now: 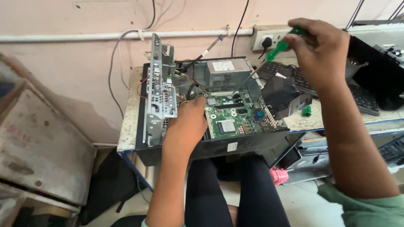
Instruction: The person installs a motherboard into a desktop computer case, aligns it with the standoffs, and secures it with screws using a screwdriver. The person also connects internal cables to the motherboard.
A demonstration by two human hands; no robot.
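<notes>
Overhead, one screwdriver [281, 45], one motherboard [234, 114], two hands

Right hand [322, 50] at 1 o'clock grips green screwdriver [280, 47], tip over motherboard [233, 114]; left hand [187, 124] rests inside open computer case [219, 147] on bench [128, 122].

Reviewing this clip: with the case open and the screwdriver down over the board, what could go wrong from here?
The screwdriver in the right hand angles its tip at the green motherboard; a slip could scratch it. The left hand rests inside the case among loose cables, which might snag. The raised metal drive cage could drop onto that hand.
</notes>
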